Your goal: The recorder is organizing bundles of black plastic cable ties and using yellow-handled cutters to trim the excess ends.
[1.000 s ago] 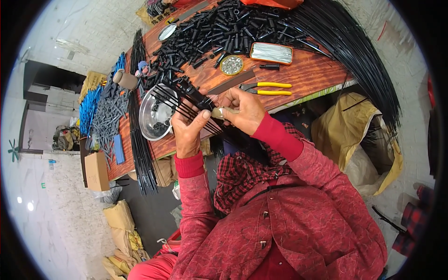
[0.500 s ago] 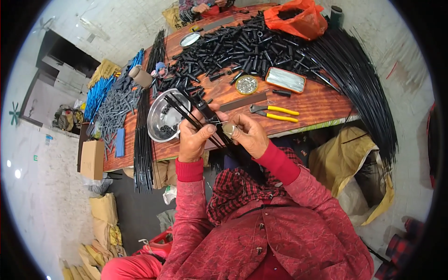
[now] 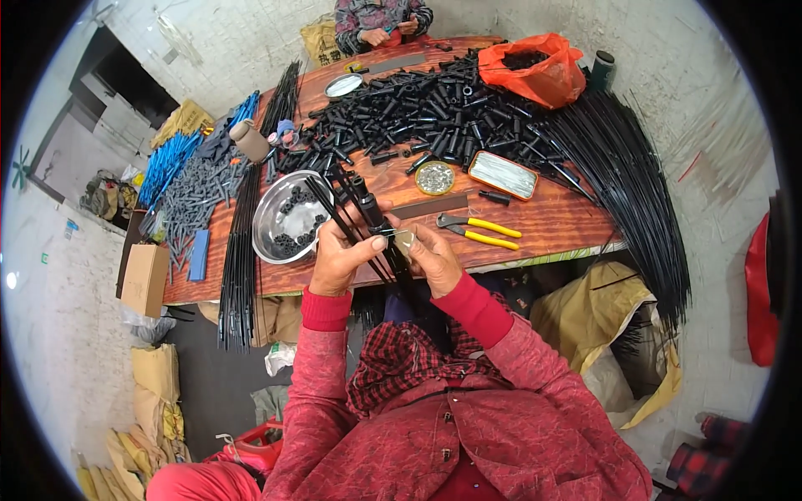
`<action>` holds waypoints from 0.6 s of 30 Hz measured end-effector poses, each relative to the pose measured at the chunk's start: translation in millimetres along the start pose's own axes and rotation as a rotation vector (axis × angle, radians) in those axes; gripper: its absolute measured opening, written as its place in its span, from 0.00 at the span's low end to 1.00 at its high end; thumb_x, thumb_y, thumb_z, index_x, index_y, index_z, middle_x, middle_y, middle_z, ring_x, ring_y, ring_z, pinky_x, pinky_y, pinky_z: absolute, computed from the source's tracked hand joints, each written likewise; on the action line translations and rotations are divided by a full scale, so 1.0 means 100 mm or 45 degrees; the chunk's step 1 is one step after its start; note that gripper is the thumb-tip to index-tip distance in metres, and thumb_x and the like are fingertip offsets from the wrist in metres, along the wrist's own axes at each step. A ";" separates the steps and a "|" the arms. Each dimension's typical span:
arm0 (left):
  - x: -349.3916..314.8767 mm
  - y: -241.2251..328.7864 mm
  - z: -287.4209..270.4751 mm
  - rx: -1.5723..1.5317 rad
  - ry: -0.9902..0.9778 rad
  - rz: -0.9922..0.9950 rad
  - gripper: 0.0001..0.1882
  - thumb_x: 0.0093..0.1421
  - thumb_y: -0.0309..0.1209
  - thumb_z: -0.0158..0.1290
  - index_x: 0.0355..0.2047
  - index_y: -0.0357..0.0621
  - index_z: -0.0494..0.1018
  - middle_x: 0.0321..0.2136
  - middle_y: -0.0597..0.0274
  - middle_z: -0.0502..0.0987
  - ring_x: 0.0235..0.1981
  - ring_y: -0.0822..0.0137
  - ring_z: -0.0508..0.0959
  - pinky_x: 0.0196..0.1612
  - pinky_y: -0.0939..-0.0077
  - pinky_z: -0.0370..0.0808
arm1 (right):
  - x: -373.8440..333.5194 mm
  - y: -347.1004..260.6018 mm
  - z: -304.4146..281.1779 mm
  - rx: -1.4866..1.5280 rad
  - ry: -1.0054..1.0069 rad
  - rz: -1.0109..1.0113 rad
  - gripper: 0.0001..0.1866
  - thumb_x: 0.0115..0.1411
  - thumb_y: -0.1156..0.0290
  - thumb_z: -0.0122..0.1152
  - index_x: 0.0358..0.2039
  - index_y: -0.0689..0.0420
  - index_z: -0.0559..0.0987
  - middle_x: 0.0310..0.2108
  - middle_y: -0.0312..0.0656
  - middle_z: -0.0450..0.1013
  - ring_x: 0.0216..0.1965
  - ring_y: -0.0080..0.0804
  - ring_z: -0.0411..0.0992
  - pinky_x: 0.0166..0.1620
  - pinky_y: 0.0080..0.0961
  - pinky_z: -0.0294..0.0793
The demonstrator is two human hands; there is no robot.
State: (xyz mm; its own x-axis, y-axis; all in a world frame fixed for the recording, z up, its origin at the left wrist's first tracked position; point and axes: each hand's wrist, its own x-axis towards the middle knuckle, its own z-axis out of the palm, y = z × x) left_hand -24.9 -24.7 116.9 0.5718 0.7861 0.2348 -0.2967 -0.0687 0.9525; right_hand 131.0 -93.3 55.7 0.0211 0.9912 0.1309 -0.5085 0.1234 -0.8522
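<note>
Pinching blk rods point(image 3: 331, 204) w/ L hand point(image 3: 341, 257); R hand point(image 3: 436, 257) opp. side, hold unclear.

Bright light, glare on the left wall point(image 3: 79, 309), fisheye-bowed edges

We are holding slim, straight black rods point(image 3: 332, 212), their upper ends fanning toward the far left, their lower lengths slanting near and right. Just right of these, we are gripping a thicker black tube point(image 3: 368, 206), similarly tilted.
</note>
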 end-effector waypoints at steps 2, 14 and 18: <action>0.00 0.02 -0.01 0.027 0.022 -0.013 0.28 0.51 0.25 0.63 0.52 0.31 0.71 0.39 0.53 0.80 0.42 0.66 0.80 0.50 0.71 0.75 | 0.01 0.01 -0.01 0.059 -0.002 0.043 0.16 0.65 0.53 0.59 0.38 0.53 0.75 0.24 0.24 0.65 0.22 0.09 0.59 0.24 0.11 0.55; 0.00 0.10 -0.03 -0.039 -0.029 -0.102 0.29 0.47 0.22 0.63 0.51 0.30 0.72 0.41 0.52 0.81 0.43 0.65 0.80 0.51 0.69 0.76 | 0.08 -0.04 -0.19 0.198 -0.227 0.443 0.35 0.61 0.54 0.64 0.66 0.49 0.64 0.30 0.21 0.67 0.28 0.12 0.62 0.32 0.13 0.63; -0.01 0.17 -0.01 -0.056 -0.053 -0.153 0.28 0.45 0.22 0.65 0.49 0.30 0.74 0.38 0.53 0.82 0.39 0.67 0.81 0.48 0.71 0.78 | 0.14 -0.18 -0.19 0.180 -0.317 0.582 0.18 0.60 0.55 0.66 0.44 0.51 0.75 0.28 0.23 0.67 0.25 0.11 0.60 0.27 0.12 0.59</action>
State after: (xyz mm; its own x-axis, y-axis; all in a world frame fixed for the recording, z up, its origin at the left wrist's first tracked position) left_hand -31.4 -26.4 132.6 0.6365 0.7605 0.1282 -0.2569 0.0523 0.9650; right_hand 156.7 -81.1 63.3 -0.4251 0.8988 -0.1064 -0.5293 -0.3423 -0.7763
